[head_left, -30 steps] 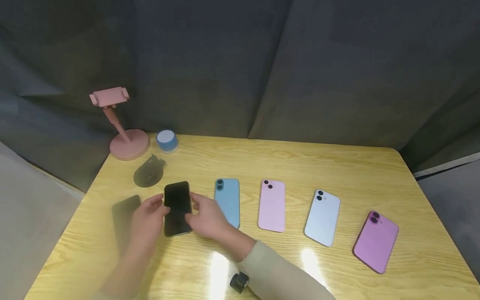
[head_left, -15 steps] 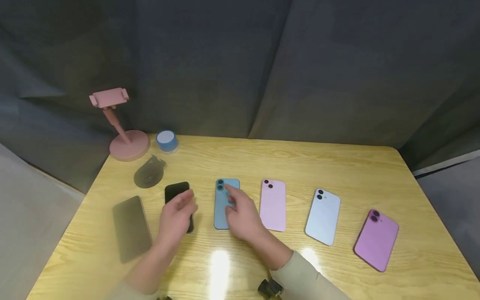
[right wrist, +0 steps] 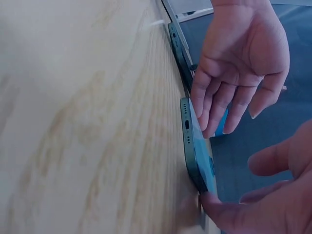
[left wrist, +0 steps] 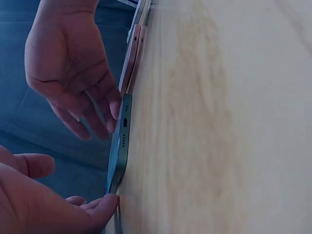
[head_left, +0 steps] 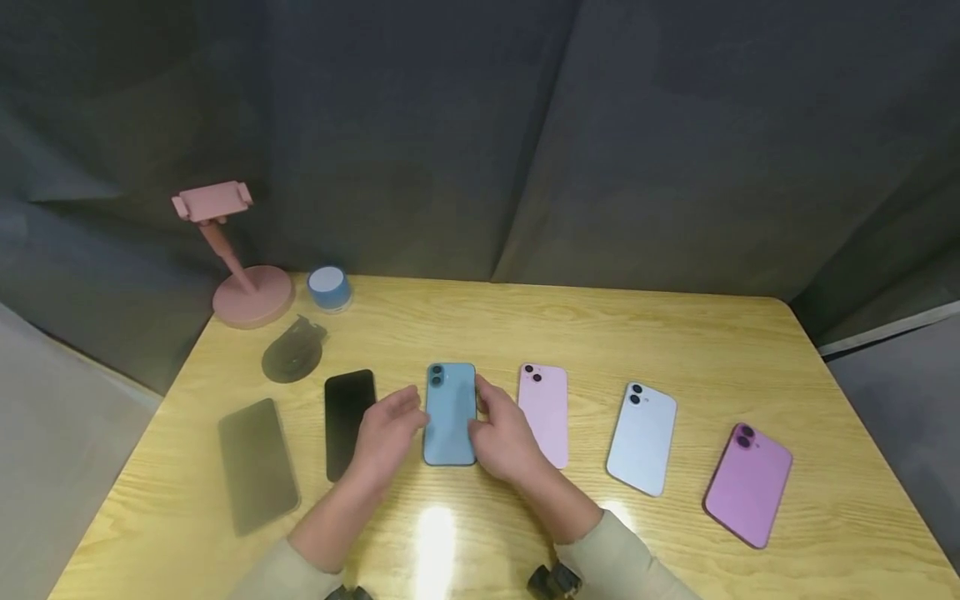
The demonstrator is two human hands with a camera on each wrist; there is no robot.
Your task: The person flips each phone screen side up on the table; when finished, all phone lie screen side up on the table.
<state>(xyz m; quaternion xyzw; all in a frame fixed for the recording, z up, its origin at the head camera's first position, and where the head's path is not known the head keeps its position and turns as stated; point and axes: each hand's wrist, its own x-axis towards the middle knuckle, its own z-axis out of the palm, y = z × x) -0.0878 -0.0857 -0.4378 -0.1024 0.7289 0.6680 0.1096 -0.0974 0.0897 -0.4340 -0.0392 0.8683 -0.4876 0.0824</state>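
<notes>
A blue phone point(head_left: 450, 417) lies back up on the wooden table, its two camera lenses at the top left corner. My left hand point(head_left: 386, 433) is at its left long edge and my right hand point(head_left: 506, 437) at its right long edge, fingertips right at the sides. In the left wrist view the fingers of the left hand point(left wrist: 48, 204) are extended, with the thumb held apart. The right wrist view shows much the same for the right hand point(right wrist: 273, 195). A black phone point(head_left: 345, 421), screen up, is partly hidden behind the left hand.
A pink phone point(head_left: 546, 408), a pale blue phone point(head_left: 643, 437) and a purple phone point(head_left: 750, 487) lie to the right. Leftward are a hazy grey slab point(head_left: 258, 467) and a dark round object point(head_left: 292, 352). A pink phone stand point(head_left: 251, 296) and blue cylinder point(head_left: 328, 287) stand at the back left.
Both hands have let go of the black phone and moved right to the blue phone. The right hand, hovering over the blue phone half a second ago, is now at its right edge.
</notes>
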